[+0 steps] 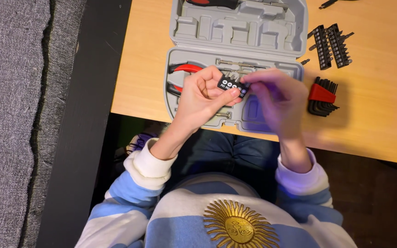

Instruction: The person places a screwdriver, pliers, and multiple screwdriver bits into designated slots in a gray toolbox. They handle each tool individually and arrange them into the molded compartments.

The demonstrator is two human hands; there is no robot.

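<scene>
Black bit holder [233, 86] pinched in curled left hand [201, 96], above open grey tool case [272, 43] on wooden table [373, 124]. Right hand [279, 97], blurred, fingertips pinching holder's right end. Hex keys [321, 96] lying just right.

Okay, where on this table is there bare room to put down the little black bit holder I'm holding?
Bare wood lies left of the grey tool case, out to the table's left edge, and along the near edge right of your right hand, below the red-clipped hex key set. It is crowded on the right by the bit strips, and the case is full of moulded slots.
</scene>
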